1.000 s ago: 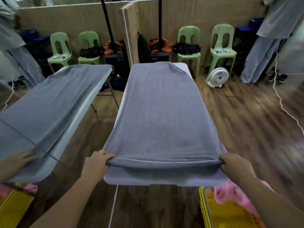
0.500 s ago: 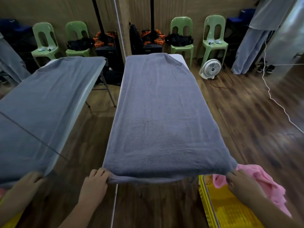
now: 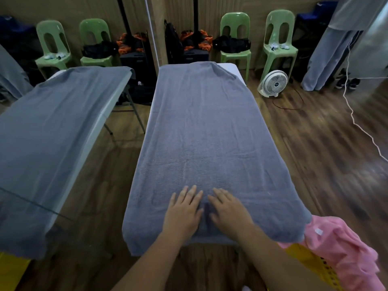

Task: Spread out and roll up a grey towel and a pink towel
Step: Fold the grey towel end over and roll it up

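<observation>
Left hand (image 3: pixel 183 213) and right hand (image 3: pixel 227 211) lie flat on nubby grey towel (image 3: pixel 207 131).

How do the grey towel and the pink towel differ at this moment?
The grey towel lies spread flat along the table, while the pink towel sits crumpled in the yellow basket at lower right. The left hand and right hand both rest open, palms down, on the grey towel near its near edge; neither touches the pink towel. The grey towel overhangs the table's edges; the pink towel spills over the basket rim. Neither is rolled yet.
</observation>
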Available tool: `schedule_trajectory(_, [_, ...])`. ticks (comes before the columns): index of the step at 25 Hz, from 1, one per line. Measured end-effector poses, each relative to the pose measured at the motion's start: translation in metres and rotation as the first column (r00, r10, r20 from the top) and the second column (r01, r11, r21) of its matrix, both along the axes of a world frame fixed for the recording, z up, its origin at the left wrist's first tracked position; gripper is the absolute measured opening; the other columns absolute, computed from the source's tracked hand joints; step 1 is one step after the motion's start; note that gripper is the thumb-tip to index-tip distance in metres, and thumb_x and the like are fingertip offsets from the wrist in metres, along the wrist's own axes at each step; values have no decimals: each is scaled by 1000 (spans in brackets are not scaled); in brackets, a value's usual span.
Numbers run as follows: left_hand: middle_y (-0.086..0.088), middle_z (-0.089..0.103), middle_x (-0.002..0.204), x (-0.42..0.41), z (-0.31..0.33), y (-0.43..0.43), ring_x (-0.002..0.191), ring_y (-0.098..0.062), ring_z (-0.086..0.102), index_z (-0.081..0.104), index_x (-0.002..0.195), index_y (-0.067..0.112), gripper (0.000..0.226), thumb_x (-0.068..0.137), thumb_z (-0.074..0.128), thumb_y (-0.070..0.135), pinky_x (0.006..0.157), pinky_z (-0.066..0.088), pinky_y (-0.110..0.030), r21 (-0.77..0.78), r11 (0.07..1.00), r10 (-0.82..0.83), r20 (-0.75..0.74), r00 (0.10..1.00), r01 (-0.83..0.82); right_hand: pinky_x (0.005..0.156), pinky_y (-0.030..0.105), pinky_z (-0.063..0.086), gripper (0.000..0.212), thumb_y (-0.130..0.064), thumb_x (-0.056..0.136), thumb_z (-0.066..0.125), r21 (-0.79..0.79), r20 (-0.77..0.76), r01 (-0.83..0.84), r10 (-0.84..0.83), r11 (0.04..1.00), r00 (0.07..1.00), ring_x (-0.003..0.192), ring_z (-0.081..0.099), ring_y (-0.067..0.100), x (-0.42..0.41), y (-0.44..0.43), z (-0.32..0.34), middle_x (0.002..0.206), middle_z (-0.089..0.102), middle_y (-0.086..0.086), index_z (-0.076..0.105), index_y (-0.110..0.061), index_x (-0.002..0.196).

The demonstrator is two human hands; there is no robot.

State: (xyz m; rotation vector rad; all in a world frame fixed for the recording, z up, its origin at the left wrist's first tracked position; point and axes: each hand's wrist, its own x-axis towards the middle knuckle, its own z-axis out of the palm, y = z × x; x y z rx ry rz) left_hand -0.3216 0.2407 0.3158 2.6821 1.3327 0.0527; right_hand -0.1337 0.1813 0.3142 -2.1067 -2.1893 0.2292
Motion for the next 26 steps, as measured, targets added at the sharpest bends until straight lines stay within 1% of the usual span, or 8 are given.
schedule_trajectory(3, [6, 14, 167, -8, -21, 3, 154, -21, 10, 18, 158, 36, 64, 100, 19, 64, 121, 14, -56, -20, 998, 65, -58, 996, -67, 117, 44, 31, 62, -57, 93, 38, 38, 46, -54, 52, 998, 998, 145, 34, 23, 6, -5, -29, 157, 37, 3, 43, -26, 146])
schedule_trajectory(5, [7, 5, 168, -20, -25, 3, 155, -19, 2, 9, 158, 40, 66, 99, 12, 69, 122, 8, -55, -6, 998, 64, -57, 996, -65, 117, 42, 19, 62, -61, 95, 35, 78, 42, -66, 63, 995, 997, 147, 28, 22, 34, -19, -35, 160, 30, 2, 37, -30, 149])
schedule_trajectory(9, [10, -2, 168, -55, -23, 8, 154, -14, -7, 2, 157, 45, 66, 98, 12, 72, 124, 6, -52, -1, 994, 108, -69, 992, -108, 118, 44, 19, 62, -62, 96, 30, 77, 16, 91, -92, 993, 996, 149, 22, 22, 117, -56, -30, 162, 24, 0, 31, -35, 152])
schedule_trajectory(11, [10, 1, 168, -75, -21, 14, 155, -14, -4, 5, 157, 45, 66, 98, 12, 72, 124, 8, -49, 5, 991, 136, -80, 988, -136, 117, 45, 23, 63, -61, 97, 25, 60, 20, 151, -153, 987, 988, 149, 23, 22, 154, -78, -26, 162, 24, 0, 31, -33, 152])
schedule_trajectory(15, [8, 7, 168, -115, -20, 23, 155, -17, 4, 9, 158, 43, 66, 98, 12, 70, 124, 12, -49, 6, 991, 136, -98, 986, -136, 117, 43, 23, 62, -55, 100, 18, 16, 55, 122, -122, 992, 991, 150, 21, 23, 201, -115, -21, 164, 20, 3, 31, -24, 153])
schedule_trajectory(18, [8, 4, 168, -128, -18, 27, 155, -15, 0, 7, 157, 45, 64, 98, 9, 69, 124, 11, -49, 0, 987, 160, -115, 980, -161, 119, 42, 20, 62, -53, 101, 19, 17, 32, 143, -144, 990, 989, 151, 18, 21, 205, -122, -21, 164, 20, 4, 31, -22, 153])
schedule_trajectory(21, [7, 12, 168, -113, -13, 20, 155, -15, 3, 19, 157, 41, 66, 98, 11, 69, 124, 10, -48, -23, 983, 182, -57, 982, -183, 118, 44, 22, 64, -53, 99, 24, 55, -7, 176, -176, 983, 984, 148, 24, 23, 188, -118, -21, 160, 30, 6, 40, -16, 149])
schedule_trajectory(26, [6, 22, 166, -62, -26, -29, 154, -17, 12, 30, 155, 35, 67, 98, 29, 70, 120, 16, -52, -15, 992, -129, -15, 992, 129, 112, 44, 33, 54, -53, 95, 43, 123, -49, -77, 84, 989, 995, 140, 40, 24, 124, -101, -27, 151, 46, 5, 57, -21, 136])
